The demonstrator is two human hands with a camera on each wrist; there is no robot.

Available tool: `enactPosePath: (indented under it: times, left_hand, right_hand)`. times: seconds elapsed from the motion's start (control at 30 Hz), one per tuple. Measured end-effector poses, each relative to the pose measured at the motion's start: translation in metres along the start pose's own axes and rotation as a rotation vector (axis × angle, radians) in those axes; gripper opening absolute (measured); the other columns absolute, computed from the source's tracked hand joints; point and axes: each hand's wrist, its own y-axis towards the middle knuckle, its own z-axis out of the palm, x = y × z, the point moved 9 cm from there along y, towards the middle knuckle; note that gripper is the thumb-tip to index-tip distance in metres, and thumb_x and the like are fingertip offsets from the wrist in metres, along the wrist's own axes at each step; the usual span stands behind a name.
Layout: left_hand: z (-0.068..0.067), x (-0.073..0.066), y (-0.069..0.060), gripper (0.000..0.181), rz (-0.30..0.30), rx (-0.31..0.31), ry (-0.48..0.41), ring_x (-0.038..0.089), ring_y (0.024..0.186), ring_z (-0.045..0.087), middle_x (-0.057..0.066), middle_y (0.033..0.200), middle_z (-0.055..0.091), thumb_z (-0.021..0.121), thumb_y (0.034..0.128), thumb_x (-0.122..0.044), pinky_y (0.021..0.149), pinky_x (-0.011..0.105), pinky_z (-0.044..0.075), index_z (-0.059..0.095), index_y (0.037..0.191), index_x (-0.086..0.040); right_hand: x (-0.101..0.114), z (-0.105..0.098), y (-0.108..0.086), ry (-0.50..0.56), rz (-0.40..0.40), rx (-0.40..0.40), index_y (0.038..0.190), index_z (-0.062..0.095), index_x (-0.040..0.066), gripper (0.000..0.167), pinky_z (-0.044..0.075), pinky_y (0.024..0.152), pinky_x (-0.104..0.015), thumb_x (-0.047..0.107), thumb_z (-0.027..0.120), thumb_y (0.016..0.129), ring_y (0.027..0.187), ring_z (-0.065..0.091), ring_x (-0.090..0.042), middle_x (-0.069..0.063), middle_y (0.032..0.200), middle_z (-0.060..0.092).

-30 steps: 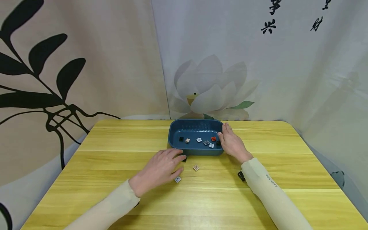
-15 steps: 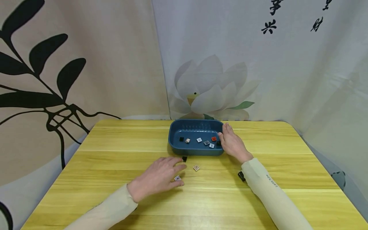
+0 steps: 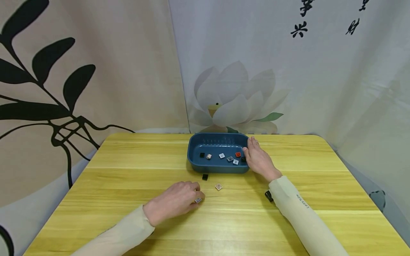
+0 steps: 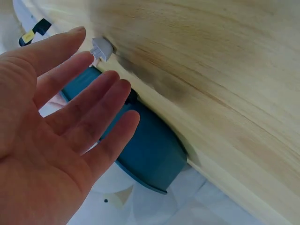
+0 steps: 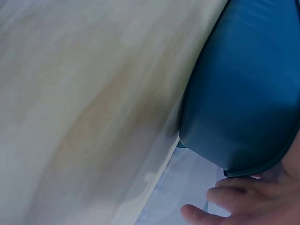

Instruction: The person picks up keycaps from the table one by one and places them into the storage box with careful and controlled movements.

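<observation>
A white keycap (image 4: 102, 49) lies on the table with its stem showing in the left wrist view. My left hand (image 3: 176, 201) is over it, thumb and forefinger at either side; the left wrist view shows the fingers loosely bent and a gap between thumb and keycap. My right hand (image 3: 261, 160) holds the right end of a blue tray (image 3: 221, 169), thumb over the rim and fingers along the outside. Several keycaps lie in the tray, among them a red keycap (image 3: 238, 154) and a white keycap (image 3: 221, 155). Part of the tray's right end is hidden behind the hand.
A black keycap (image 3: 205, 176) and a pale keycap (image 3: 218, 186) lie on the wooden table (image 3: 243, 224) in front of the tray. A black object (image 3: 269, 196) is partly under the right sleeve. A printed curtain (image 3: 144, 71) hangs behind the table.
My left hand has drawn back from near the tray toward me, and its fingers have come closer together around the white keycap. The right hand and the tray have stayed in place.
</observation>
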Motion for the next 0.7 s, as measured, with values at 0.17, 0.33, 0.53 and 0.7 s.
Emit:
enactPosePath:
  times: [0.17, 0.33, 0.53, 0.7]
  left_hand:
    - [0.0006, -0.0013, 0.0002, 0.010, 0.008, 0.009, -0.004, 0.011, 0.076, 0.060, -0.003, 0.090, 0.067, 0.085, 0.0880, -0.020, 0.066, 0.024, 0.053, 0.079, 0.097, -0.019]
    - [0.0038, -0.0006, 0.0017, 0.010, -0.002, 0.035, -0.014, 0.009, 0.074, 0.057, -0.003, 0.088, 0.065, 0.084, 0.0880, -0.019, 0.065, 0.024, 0.052, 0.079, 0.096, -0.018]
    - [0.0052, -0.0013, 0.0031, 0.007, -0.002, 0.043, 0.003, 0.007, 0.070, 0.056, -0.004, 0.083, 0.062, 0.084, 0.0886, -0.017, 0.063, 0.021, 0.050, 0.079, 0.093, -0.017]
    - [0.0058, -0.0016, 0.0042, 0.005, -0.004, 0.048, 0.002, 0.006, 0.067, 0.053, -0.004, 0.081, 0.061, 0.083, 0.0896, -0.016, 0.061, 0.019, 0.049, 0.078, 0.091, -0.016]
  right_hand:
    - [-0.0003, 0.0000, -0.0003, 0.002, 0.009, 0.006, 0.159, 0.018, -0.012, 0.062, 0.021, 0.123, -0.055, 0.028, 0.033, 0.114, 0.155, 0.015, -0.044, -0.028, 0.169, 0.009]
    - [0.0000, 0.0006, -0.0003, 0.000, 0.020, 0.014, 0.160, 0.017, -0.011, 0.063, 0.021, 0.123, -0.055, 0.029, 0.034, 0.114, 0.156, 0.014, -0.043, -0.027, 0.169, 0.009]
    - [0.0006, 0.0000, -0.0007, -0.003, 0.021, 0.016, 0.160, 0.017, -0.011, 0.063, 0.022, 0.122, -0.055, 0.029, 0.034, 0.114, 0.156, 0.015, -0.043, -0.028, 0.169, 0.011]
    - [0.0000, 0.0000, -0.0011, -0.007, 0.019, 0.014, 0.160, 0.017, -0.012, 0.063, 0.022, 0.122, -0.056, 0.028, 0.035, 0.114, 0.156, 0.015, -0.043, -0.028, 0.169, 0.011]
